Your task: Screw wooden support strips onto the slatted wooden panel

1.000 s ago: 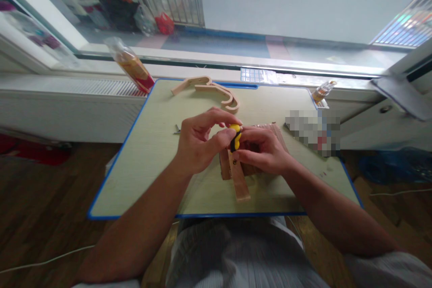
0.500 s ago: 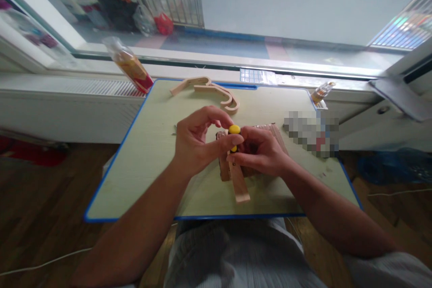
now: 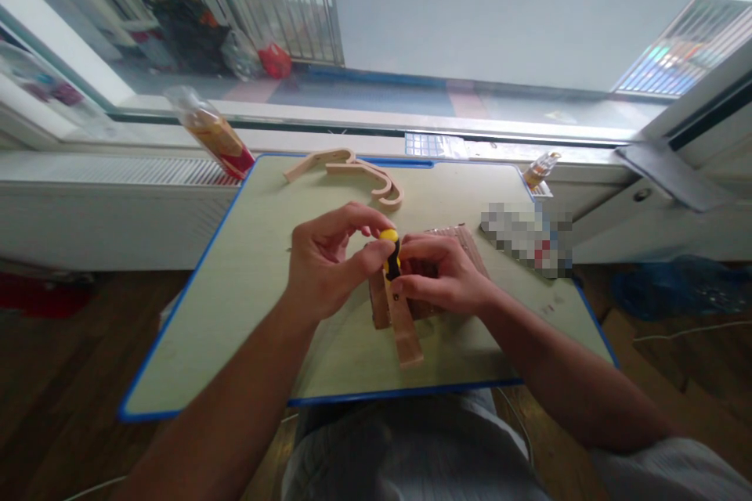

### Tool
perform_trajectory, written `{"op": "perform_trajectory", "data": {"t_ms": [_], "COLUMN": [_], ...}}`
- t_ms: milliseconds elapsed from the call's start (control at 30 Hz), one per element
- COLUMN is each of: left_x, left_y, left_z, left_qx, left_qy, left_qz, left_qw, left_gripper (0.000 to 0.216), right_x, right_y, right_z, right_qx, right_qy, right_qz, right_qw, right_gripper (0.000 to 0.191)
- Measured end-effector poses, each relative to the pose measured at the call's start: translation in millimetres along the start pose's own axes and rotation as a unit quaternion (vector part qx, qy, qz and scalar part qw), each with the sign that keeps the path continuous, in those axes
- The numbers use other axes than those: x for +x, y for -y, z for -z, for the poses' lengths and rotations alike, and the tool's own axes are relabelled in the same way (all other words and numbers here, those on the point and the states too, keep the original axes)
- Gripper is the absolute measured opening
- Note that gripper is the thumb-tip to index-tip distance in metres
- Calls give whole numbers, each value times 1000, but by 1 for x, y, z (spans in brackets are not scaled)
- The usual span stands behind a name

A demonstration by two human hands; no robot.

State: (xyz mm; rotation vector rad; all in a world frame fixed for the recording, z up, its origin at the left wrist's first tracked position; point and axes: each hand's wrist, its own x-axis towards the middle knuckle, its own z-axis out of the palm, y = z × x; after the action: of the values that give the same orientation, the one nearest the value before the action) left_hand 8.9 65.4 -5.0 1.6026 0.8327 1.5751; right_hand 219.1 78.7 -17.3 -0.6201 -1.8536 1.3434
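A stubby screwdriver [image 3: 393,257] with a yellow and black handle stands upright over a pale wooden strip [image 3: 405,333]. My left hand [image 3: 332,258] pinches the top of its handle between thumb and fingers. My right hand [image 3: 442,274] is closed low beside the handle, its thumb and fingers on the wooden strip; the strip's far end is hidden there. A small dark hole or screw shows in the strip near the right thumb. Beneath the strip and my right hand lies a brown corrugated cardboard piece [image 3: 470,246]. The screwdriver's tip is hidden.
Curved wooden hooks [image 3: 358,166] lie at the back of the blue-edged table [image 3: 235,313]. A bottle [image 3: 217,137] stands at the back left, and a smaller bottle [image 3: 540,170] at the back right. A pixelated item [image 3: 522,239] lies on the right side.
My left hand has shifted on the screwdriver handle, so more of its black grip shows. The whole view has tilted slightly, moving things down and left. My right hand keeps its place.
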Motion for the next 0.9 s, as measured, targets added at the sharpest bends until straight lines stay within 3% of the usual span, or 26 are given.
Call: {"op": "perform_trajectory", "data": {"t_ms": [100, 467, 900], "left_x": [0, -3, 3], "left_y": [1, 1, -1], "left_z": [1, 3, 0], "left_qx": [2, -39, -18], "left_qy": [3, 37, -5], "left_qz": [2, 16, -12], "left_qw": [1000, 998, 1000], "left_gripper": [14, 19, 31], "right_x": [1, -1, -1], "right_y": [1, -5, -5], "right_z": [1, -5, -9], "right_qx": [-11, 53, 74], "right_qy": [11, 14, 4], "right_qz": [5, -29, -48], "right_qw": [1000, 998, 996], "right_gripper": [17, 32, 37]}}
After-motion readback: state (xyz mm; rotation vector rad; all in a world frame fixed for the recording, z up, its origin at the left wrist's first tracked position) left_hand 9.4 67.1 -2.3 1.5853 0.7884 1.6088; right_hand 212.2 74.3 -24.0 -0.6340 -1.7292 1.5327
